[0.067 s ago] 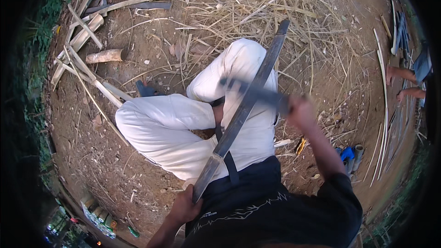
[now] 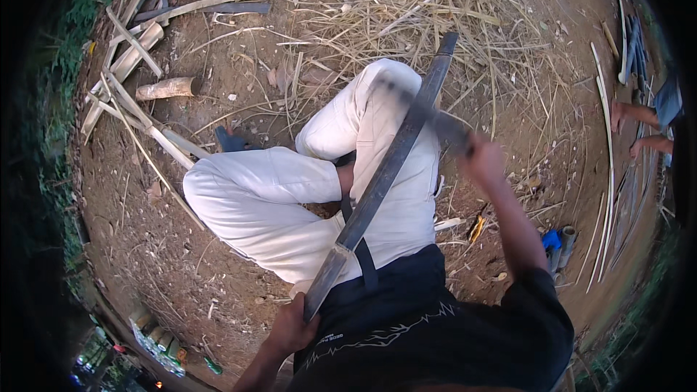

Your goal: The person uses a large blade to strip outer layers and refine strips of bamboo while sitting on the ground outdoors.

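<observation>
Person sits on dirt ground (image 2: 552, 87) w/ legs in white pants (image 2: 276, 196). Left hand (image 2: 292, 328) grips low end of a long dark bamboo strip (image 2: 388, 170) lying across the lap. Right hand (image 2: 483, 162) holds a blurry knife (image 2: 428, 116) on it. Dry straw (image 2: 406, 7) lies around.

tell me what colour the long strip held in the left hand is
Dark grey, almost black, paler near the left hand; the long strip shows best in the head view.

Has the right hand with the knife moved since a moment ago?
Yes. The right hand with its blurred knife has slid slightly right, away from the bamboo strip.
</observation>
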A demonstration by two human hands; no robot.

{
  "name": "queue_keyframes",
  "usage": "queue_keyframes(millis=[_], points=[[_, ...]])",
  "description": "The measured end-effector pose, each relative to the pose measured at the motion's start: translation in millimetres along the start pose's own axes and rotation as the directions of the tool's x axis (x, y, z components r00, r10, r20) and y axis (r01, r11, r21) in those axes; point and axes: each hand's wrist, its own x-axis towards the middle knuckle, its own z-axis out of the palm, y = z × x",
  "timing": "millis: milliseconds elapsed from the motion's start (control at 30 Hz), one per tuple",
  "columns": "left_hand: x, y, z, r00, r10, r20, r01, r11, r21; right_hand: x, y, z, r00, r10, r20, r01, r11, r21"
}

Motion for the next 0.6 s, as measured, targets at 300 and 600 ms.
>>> queue_keyframes(millis=[300,600], points=[[6,-15,12,0.995,0.082,-0.055,-0.084,0.996,-0.038,12,-16,-15,0.887,-0.46,-0.039,0.462,0.886,0.041],[6,-22,18,0.996,0.081,-0.029,-0.084,0.987,-0.134,35,-10,-15,0.995,-0.027,0.091,0.03,0.999,-0.033]])
